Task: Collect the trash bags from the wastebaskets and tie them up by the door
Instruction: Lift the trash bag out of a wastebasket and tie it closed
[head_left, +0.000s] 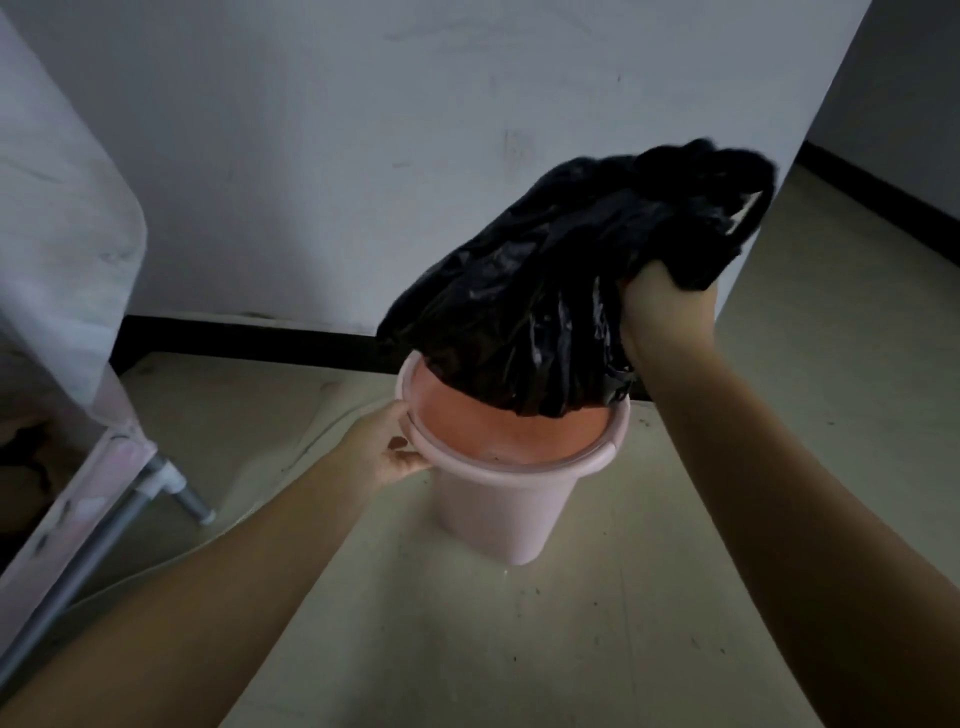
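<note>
R hand fingers curled tight round the gathered neck of the black trash bag, which bulges up-left of the fist w/ its bottom end at the far rim of the pink wastebasket. L hand fingers and thumb clasp the basket's near-left rim. Basket stands on the floor, just short of the wall baseboard. Bed frame leg to the left, well apart; open floor to the right.
</note>
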